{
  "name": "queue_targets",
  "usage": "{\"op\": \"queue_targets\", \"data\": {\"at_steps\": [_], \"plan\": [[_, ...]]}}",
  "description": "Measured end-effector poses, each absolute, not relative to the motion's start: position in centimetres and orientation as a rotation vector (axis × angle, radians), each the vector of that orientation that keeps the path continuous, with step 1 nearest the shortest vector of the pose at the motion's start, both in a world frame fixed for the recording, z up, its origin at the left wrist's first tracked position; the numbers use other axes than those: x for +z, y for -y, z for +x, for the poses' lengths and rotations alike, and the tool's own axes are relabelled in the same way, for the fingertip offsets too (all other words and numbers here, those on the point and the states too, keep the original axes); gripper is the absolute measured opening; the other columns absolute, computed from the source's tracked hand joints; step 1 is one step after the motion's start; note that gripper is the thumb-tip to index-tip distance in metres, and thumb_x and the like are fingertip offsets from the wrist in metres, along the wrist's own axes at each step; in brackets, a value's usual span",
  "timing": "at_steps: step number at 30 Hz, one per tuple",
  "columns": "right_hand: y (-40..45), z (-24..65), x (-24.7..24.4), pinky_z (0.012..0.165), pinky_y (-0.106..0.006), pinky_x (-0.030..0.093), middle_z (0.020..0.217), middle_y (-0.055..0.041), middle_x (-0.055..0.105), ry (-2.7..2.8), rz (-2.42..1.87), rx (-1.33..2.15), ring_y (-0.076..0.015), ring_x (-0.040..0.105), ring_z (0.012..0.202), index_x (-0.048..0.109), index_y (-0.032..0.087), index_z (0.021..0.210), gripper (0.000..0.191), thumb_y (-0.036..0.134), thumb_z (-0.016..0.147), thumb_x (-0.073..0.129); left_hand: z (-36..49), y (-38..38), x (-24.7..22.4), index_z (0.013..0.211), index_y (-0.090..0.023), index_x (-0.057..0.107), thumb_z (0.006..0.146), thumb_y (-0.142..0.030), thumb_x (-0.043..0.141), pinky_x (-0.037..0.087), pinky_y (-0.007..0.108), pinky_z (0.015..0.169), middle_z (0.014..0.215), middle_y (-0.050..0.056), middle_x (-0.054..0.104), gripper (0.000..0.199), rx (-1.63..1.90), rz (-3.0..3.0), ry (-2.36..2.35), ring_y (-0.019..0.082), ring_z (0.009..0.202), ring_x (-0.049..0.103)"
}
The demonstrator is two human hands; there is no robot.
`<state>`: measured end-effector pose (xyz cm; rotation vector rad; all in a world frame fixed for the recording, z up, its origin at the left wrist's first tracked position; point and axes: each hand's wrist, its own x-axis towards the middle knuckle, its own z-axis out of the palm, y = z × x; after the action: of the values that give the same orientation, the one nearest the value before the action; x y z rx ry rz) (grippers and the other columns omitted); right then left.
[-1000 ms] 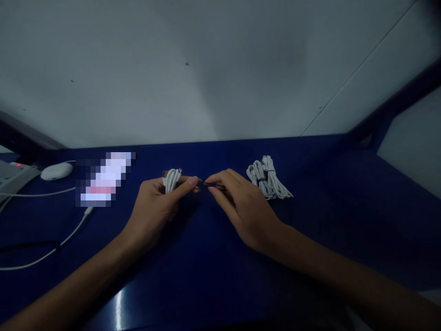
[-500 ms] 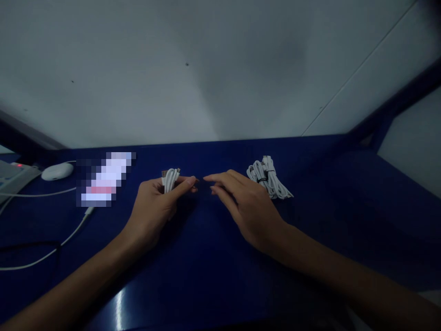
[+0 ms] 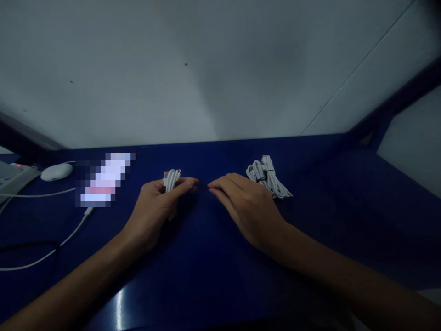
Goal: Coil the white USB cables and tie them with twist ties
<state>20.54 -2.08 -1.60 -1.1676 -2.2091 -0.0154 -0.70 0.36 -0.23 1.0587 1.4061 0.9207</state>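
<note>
My left hand (image 3: 153, 204) is closed round a white coiled cable (image 3: 171, 180), whose loops and metal plug ends stick up above the thumb. Thumb and forefinger of that hand point to the right, tips together. Across a small gap, my right hand (image 3: 248, 204) is closed in a pinch; whatever sits between its fingertips, if anything, is too dark and small to make out. Just beyond the right hand lie white bundled cables (image 3: 272, 179) with black ties round them, partly covered by the knuckles.
On the left of the blue table (image 3: 206, 266) lies a pixelated lit phone (image 3: 108, 179) with a white charging cord (image 3: 74, 234) plugged in. A white rounded case (image 3: 57, 172) and a white box with a red light (image 3: 15, 177) are farther left. A pale wall (image 3: 155, 92) rises behind.
The fingers of my right hand have drawn together into a pinch. My left hand has stayed nearly in place with the cable.
</note>
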Motion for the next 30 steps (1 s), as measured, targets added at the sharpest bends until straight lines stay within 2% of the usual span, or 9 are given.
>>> {"op": "queue_targets", "data": {"at_steps": [4,12,14,17,21,26,30], "plan": [[2.1,20.6,-1.5,0.069,-0.033,0.057,0.101,-0.0101,0.077,2.209,-1.271,-0.018,-0.0203,0.073,0.084,0.078,0.008,0.111,0.016,0.010,0.111,0.062,-0.8,-0.3,-0.2,0.113,-0.018,0.088,0.085,-0.047,0.092,0.022,0.022,0.043,0.055,-0.008,0.037,0.041,0.948,1.053,-1.416,0.008,0.048,0.031],[2.1,20.6,-1.7,0.059,-0.030,0.052,0.108,-0.0089,0.072,2.253,-1.421,0.038,-0.0186,0.068,0.083,0.074,0.011,0.116,0.015,0.008,0.111,0.059,-0.7,-0.4,0.0,0.114,-0.016,0.088,0.084,-0.045,0.091,0.023,0.024,0.045,0.055,-0.007,0.039,0.041,0.956,1.067,-1.422,0.009,0.049,0.032],[2.1,20.6,-1.8,0.060,-0.031,0.052,0.108,-0.0091,0.072,2.256,-1.430,0.046,-0.0193,0.069,0.083,0.073,0.012,0.116,0.016,0.007,0.111,0.059,-0.7,-0.4,-0.1,0.113,-0.016,0.088,0.086,-0.042,0.090,0.025,0.023,0.046,0.059,-0.005,0.046,0.038,0.960,1.066,-1.389,0.008,0.050,0.032],[2.0,20.7,-1.9,0.063,-0.031,0.052,0.109,-0.0094,0.072,2.260,-1.432,0.059,-0.0196,0.068,0.085,0.073,0.012,0.117,0.019,0.004,0.110,0.058,-0.8,-0.3,-0.2,0.115,-0.015,0.087,0.091,-0.037,0.085,0.030,0.023,0.047,0.077,0.001,0.065,0.033,0.998,1.054,-1.304,0.007,0.052,0.035],[1.8,20.9,-2.3,0.064,-0.031,0.053,0.112,-0.0104,0.071,2.264,-1.447,0.094,-0.0184,0.067,0.082,0.073,0.012,0.118,0.022,0.005,0.111,0.054,-0.8,-0.2,-0.1,0.117,-0.013,0.084,0.095,-0.039,0.080,0.031,0.023,0.047,0.073,-0.001,0.059,0.034,1.015,1.031,-1.261,0.008,0.052,0.036],[1.6,21.1,-2.6,0.064,-0.033,0.052,0.114,-0.0131,0.070,2.274,-1.453,0.091,-0.0195,0.067,0.080,0.073,0.015,0.117,0.025,0.012,0.114,0.049,-0.4,-0.2,0.4,0.126,-0.012,0.080,0.098,-0.042,0.074,0.037,0.024,0.048,0.090,0.005,0.069,0.041,1.031,0.976,-1.218,0.010,0.055,0.046],[1.6,21.0,-2.6,0.064,-0.034,0.055,0.115,-0.0144,0.070,2.245,-1.463,0.085,-0.0201,0.068,0.080,0.074,0.016,0.121,0.028,0.015,0.115,0.046,-0.1,-0.2,0.8,0.132,-0.009,0.075,0.103,-0.036,0.059,0.044,0.025,0.053,0.089,0.007,0.070,0.043,1.022,0.915,-1.175,0.013,0.058,0.051]]}}
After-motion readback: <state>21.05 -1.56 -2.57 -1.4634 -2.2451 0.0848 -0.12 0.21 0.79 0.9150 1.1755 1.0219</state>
